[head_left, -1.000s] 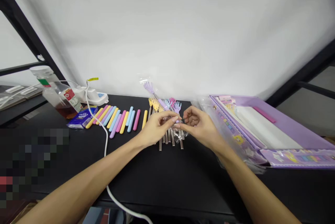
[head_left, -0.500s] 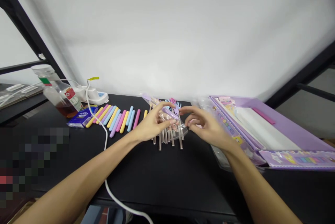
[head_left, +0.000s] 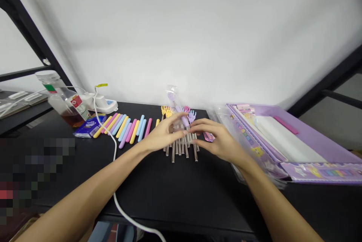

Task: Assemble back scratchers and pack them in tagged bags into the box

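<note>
One left hand [head_left: 161, 135]: gripping wrapped scratcher [head_left: 184, 121], likely steadying it
Right hand [head_left: 222, 140]: half-open alongside
Rods [head_left: 173, 155]: ends towards six, within easy reach

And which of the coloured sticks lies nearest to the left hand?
The yellow stick at the row's right end, beside a pink stick; the left hand covers its lower part, unlike the other yellow sticks.

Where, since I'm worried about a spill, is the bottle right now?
In the head view, the bottle is on the left of the black table, beside the blue packet, with the white power strip to its right.
</note>
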`<state>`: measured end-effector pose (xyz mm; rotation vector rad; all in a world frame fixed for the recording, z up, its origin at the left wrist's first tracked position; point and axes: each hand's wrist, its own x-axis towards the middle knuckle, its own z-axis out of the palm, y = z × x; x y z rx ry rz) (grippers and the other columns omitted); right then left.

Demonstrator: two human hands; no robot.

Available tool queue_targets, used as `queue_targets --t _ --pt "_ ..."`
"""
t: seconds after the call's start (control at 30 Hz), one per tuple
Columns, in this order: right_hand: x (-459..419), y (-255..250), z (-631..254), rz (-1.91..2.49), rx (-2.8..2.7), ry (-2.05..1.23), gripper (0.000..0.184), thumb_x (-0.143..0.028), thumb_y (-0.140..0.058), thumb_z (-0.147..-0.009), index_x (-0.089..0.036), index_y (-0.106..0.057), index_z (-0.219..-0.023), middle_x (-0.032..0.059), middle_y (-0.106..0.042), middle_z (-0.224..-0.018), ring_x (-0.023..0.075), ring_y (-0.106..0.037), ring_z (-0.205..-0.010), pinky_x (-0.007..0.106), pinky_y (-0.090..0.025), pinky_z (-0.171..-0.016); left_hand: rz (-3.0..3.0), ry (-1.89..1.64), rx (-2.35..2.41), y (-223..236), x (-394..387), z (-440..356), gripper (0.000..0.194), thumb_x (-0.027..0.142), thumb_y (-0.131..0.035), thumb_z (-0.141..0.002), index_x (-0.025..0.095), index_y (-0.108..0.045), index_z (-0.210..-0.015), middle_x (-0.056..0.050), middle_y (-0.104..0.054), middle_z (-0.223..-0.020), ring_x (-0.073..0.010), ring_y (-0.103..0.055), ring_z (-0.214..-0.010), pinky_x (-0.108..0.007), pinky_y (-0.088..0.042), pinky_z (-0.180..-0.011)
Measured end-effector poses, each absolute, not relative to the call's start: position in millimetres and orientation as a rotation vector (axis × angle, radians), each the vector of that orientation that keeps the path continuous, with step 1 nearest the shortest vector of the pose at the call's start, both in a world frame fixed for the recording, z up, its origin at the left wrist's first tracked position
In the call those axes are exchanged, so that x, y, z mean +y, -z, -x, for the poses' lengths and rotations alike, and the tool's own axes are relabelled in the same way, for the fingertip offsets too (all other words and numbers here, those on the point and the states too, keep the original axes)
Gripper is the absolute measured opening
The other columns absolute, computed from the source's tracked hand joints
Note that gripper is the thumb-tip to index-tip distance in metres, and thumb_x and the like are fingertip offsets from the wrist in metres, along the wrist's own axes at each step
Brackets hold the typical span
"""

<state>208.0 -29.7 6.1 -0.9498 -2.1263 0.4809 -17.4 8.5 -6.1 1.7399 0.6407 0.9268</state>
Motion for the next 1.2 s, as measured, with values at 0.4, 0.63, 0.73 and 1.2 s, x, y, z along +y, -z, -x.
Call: queue_targets --t 0.4,0.63,0.73,1.2 --pt "-38.6 -14.5 -203.7 0.929 -2.15 -0.417 0.009 -0.032 -0.069 -0.092 -0.025 -0.07 -0.086 0.0074 -0.061 -0.123 0.0238 -0.062 -0.108 0.042 -0.05 -0.094 -1.279 -1.202 0.69 8.3 15.3 7.3 0.042 0.051 -0.059 -0.096 0.022 -0.061 -0.126 -0.011 -0.058 -0.139 -0.0253 -0.063 -0.119 -0.041 -0.052 -0.101" --pt "-35.1 -5.1 -194.0 1.055 -1.96 -0.592 0.02 -0.037 -0.068 -0.091 -0.022 -0.064 -0.077 0.0079 -0.062 -0.111 0.0221 -0.063 -0.1 0.036 -0.054 -0.081 -1.548 -1.158 0.744 7.5 11.8 10.3 0.037 0.035 -0.076 -0.085 0.022 -0.064 -0.118 -0.011 -0.062 -0.134 -0.0242 -0.062 -0.116 -0.036 -0.053 -0.091" --pt "-32.3 0.0 -191.2 1.119 -1.758 -0.805 0.027 -0.043 -0.073 -0.085 -0.021 -0.058 -0.08 0.0057 -0.062 -0.102 0.0165 -0.063 -0.081 0.032 -0.055 -0.071 -1.582 -1.135 0.682 4.1 7.3 8.4 0.031 0.035 -0.074 -0.087 0.021 -0.066 -0.114 -0.01 -0.065 -0.126 -0.0219 -0.064 -0.106 -0.035 -0.053 -0.089" --pt "-35.7 -11.4 -199.7 1.161 -1.684 -1.41 0.044 -0.039 -0.085 -0.072 -0.023 -0.048 -0.088 -0.0035 -0.062 -0.071 0.0125 -0.06 -0.062 0.029 -0.053 -0.062 -1.486 -1.198 0.742 4.9 23.7 16.8 0.04 0.042 -0.06 -0.097 0.026 -0.056 -0.133 -0.008 -0.067 -0.111 -0.0203 -0.064 -0.105 -0.038 -0.055 -0.094"
